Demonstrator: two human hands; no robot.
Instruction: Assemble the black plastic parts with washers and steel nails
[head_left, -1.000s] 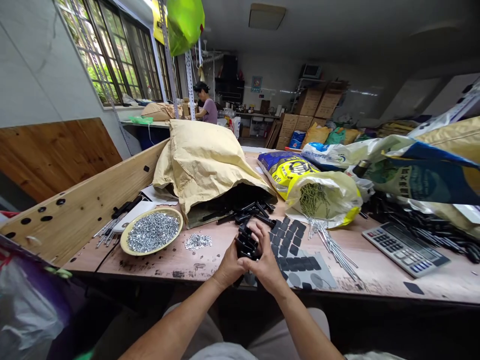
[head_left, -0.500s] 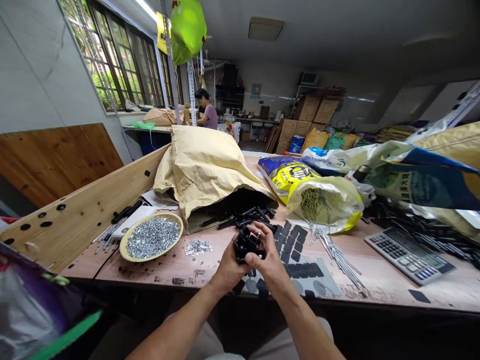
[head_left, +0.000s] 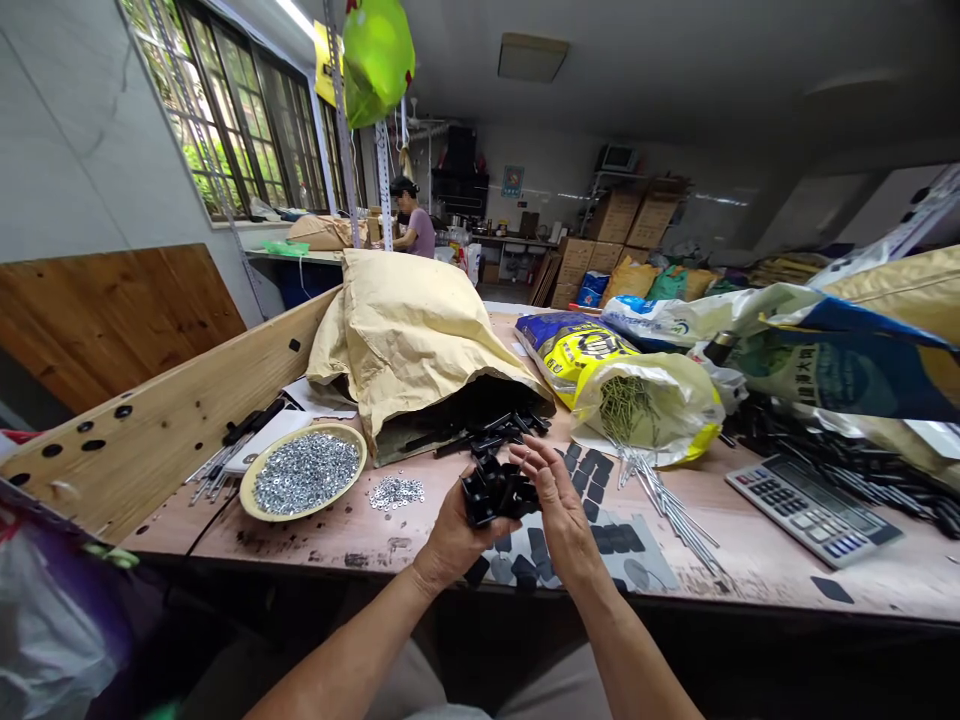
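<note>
My left hand (head_left: 450,530) cradles a clump of black plastic brackets (head_left: 496,492) against its fingers and palm. My right hand (head_left: 559,497) is beside the clump, fingers spread, touching the clump at most lightly and holding nothing. Just beyond the hands, more loose black brackets (head_left: 499,432) spill from the mouth of a kraft paper sack (head_left: 416,345). Under and to the right of my hands lies a grey sheet with black rubber pads (head_left: 611,540). Long metal rods (head_left: 671,510) are to its right.
On the bench (head_left: 315,535) are a straw-coloured bowl of steel washers (head_left: 304,474), a small washer pile (head_left: 395,491), a yellow-and-white sack of screws (head_left: 637,400) and a calculator (head_left: 814,510). A raised wooden board (head_left: 172,430) lines the left side. A co-worker (head_left: 416,230) sits far back.
My right hand has opened and drawn back to the right of the clump. My left hand now carries the clump alone, and the view has barely shifted.
</note>
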